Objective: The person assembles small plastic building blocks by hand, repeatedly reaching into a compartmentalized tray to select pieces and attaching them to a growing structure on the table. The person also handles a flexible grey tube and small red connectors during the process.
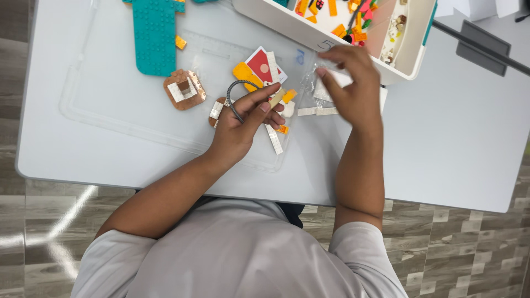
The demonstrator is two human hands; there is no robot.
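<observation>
Left hand (243, 124) pinching tan brick (276, 98) with grey hose (234, 94) mid-table, right hand (353, 88) closed on clear bag (323, 83) by tray (331, 41) at far edge; best steadying bag while pulling pieces.

My left hand (243, 118) is boxed in: loose bricks (279, 105) crowd just past its fingertips, a red card (259, 63) beyond those, a small brown build (184, 88) off to its outer side. Teal plate (154, 36) sits further out past that build. My right hand (350, 83) has the white tray (326, 41) wall right against its far side, no passage forward there. Crinkled clear bag (323, 83) fills the gap between both hands. Open room: bare table (452, 132) outward of my right hand, and the near strip of table below both wrists.
</observation>
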